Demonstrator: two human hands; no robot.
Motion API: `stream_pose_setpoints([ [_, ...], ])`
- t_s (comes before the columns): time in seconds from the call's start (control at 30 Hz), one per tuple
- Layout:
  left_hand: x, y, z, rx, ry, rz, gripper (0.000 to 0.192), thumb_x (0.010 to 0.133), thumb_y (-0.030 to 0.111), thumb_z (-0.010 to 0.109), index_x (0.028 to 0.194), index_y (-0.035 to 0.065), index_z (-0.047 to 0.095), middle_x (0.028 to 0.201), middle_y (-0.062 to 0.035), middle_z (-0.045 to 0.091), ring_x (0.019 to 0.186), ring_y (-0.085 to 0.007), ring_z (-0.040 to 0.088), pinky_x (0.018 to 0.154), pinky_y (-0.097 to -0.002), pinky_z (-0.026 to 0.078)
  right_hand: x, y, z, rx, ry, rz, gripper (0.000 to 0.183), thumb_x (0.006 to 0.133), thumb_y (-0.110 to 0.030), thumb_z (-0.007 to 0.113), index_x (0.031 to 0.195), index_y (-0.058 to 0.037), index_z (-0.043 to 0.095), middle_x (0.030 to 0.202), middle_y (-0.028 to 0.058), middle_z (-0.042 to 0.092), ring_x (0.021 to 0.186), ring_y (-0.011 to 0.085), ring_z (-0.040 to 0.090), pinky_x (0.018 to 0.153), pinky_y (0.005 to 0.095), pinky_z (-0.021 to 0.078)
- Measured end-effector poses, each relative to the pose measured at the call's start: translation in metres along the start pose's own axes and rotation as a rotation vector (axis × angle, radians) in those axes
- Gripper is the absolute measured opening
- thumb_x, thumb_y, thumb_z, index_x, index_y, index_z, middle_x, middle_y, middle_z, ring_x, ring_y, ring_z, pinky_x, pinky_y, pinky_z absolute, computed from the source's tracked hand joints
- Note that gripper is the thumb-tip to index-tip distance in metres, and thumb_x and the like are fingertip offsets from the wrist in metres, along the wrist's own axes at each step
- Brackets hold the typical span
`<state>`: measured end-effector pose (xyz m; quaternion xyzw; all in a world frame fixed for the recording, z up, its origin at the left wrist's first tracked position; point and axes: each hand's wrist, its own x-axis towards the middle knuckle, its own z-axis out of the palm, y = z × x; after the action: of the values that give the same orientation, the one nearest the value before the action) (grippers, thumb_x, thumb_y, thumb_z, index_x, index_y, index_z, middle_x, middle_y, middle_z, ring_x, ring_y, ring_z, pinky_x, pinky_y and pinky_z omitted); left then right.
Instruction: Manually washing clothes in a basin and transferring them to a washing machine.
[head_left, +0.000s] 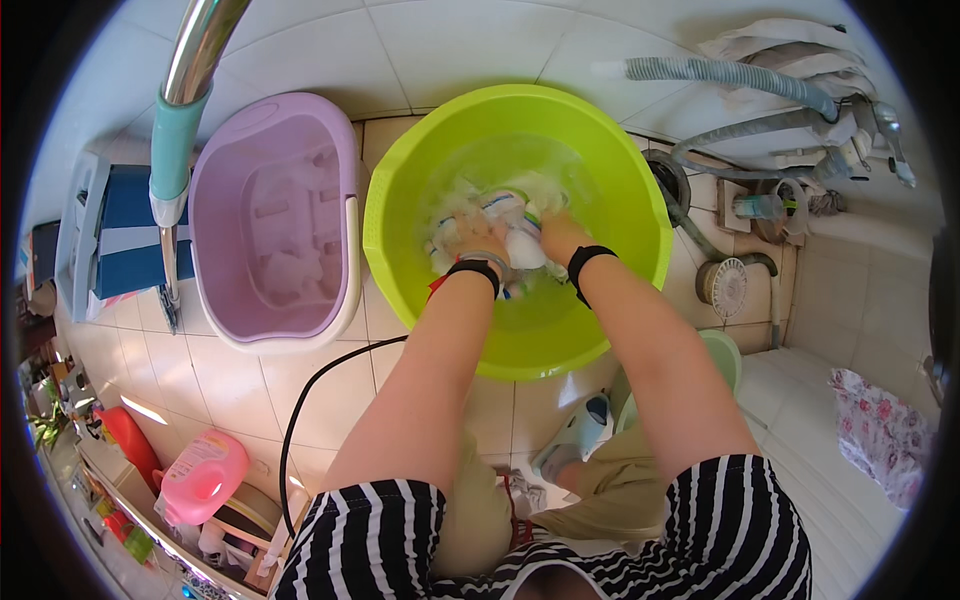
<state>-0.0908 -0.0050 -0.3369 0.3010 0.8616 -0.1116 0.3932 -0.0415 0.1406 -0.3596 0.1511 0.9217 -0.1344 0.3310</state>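
Observation:
A wide lime-green plastic basin (420, 285) stands on the tiled floor before me, holding cloudy, sudsy water. In it lies a bunched wet white cloth (525, 251) with blue and green stripes. My left hand (480, 238) grips the cloth's left part, its fingers partly covered by foam. On the other side my right hand (559, 232) holds the cloth, close to the left hand. Both wrists carry black bands. Some fingertips are hidden by suds and fabric.
A purple foot-bath tub (217, 225) with suds inside stands left. A metal pole with a teal grip (178, 142) rises beside it. A black cable (296, 420) crosses the floor. Grey hoses (727, 71) and a round drain fitting (724, 288) are right; a pink detergent bottle (206, 476) is lower left.

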Motion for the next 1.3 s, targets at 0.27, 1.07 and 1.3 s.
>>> stream_pose_setpoints([
  [0.27, -0.022, -0.045, -0.013, -0.502, -0.084, 0.271, 0.104, 0.063, 0.050, 0.071, 0.142, 0.0063, 0.020, 0.131, -0.0284, 0.042, 0.121, -0.0418, 0.042, 0.099, -0.0448, 0.037, -0.092, 0.000, -0.071, 0.168, 0.389, -0.097, 0.045, 0.077, -0.002, 0.057, 0.120, -0.0009, 0.043, 0.095, 0.0225, 0.062, 0.091, 0.0341, 0.061, 0.077, 0.0406, 0.0480],
  [1.07, -0.145, -0.011, -0.091, -0.902, 1.041, 0.421, 0.088, 0.060, 0.034, 0.082, 0.129, 0.0051, 0.036, 0.127, -0.0170, 0.048, 0.119, -0.0344, 0.044, 0.098, -0.0435, 0.036, -0.399, -0.105, -0.258, 1.495, 0.544, -0.849, 0.036, 0.076, -0.001, 0.062, 0.112, -0.0020, 0.056, 0.095, 0.0058, 0.063, 0.088, 0.0141, 0.060, 0.080, 0.0260, 0.0457],
  [1.3, -0.218, -0.013, -0.115, -1.526, 1.051, 0.359, 0.038, 0.080, 0.003, 0.061, 0.115, -0.0018, 0.048, 0.104, -0.0138, 0.062, 0.095, -0.0200, 0.059, 0.083, -0.0297, 0.045, -0.327, 0.005, -0.192, 1.880, 0.687, -0.573, 0.042, 0.081, -0.010, 0.063, 0.120, -0.0041, 0.047, 0.107, 0.0072, 0.058, 0.101, 0.0164, 0.054, 0.081, 0.0306, 0.0456],
])
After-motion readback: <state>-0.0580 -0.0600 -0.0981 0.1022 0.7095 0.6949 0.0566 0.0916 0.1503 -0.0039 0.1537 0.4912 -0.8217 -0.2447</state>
